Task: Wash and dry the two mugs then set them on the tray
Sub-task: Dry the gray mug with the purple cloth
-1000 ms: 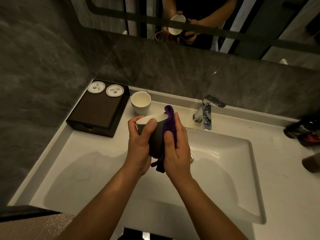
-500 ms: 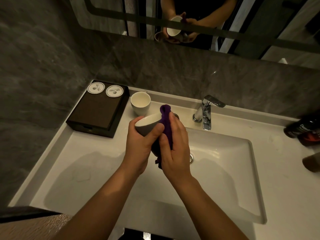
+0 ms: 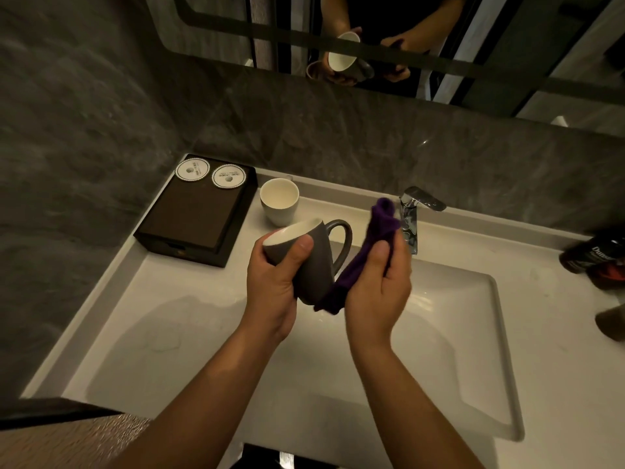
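My left hand (image 3: pixel 274 282) grips a dark grey mug (image 3: pixel 316 262) with a white inside, tilted to the left above the sink, its handle pointing right. A purple cloth (image 3: pixel 367 255) is held in my right hand (image 3: pixel 378 286), just right of the mug and touching its lower side. A second mug (image 3: pixel 279 202), white, stands upright on the counter behind. The dark tray (image 3: pixel 198 211) lies at the back left with two round paper coasters (image 3: pixel 209 172) on its far end.
A white sink basin (image 3: pixel 473 333) fills the counter's middle, with a chrome faucet (image 3: pixel 411 218) at its back. Dark bottles (image 3: pixel 595 255) lie at the right edge. A grey wall and a mirror (image 3: pixel 372 35) rise behind.
My right hand has pulled the cloth off the mug and moved right, so the handle now shows. The left hand has tilted the mug further left.
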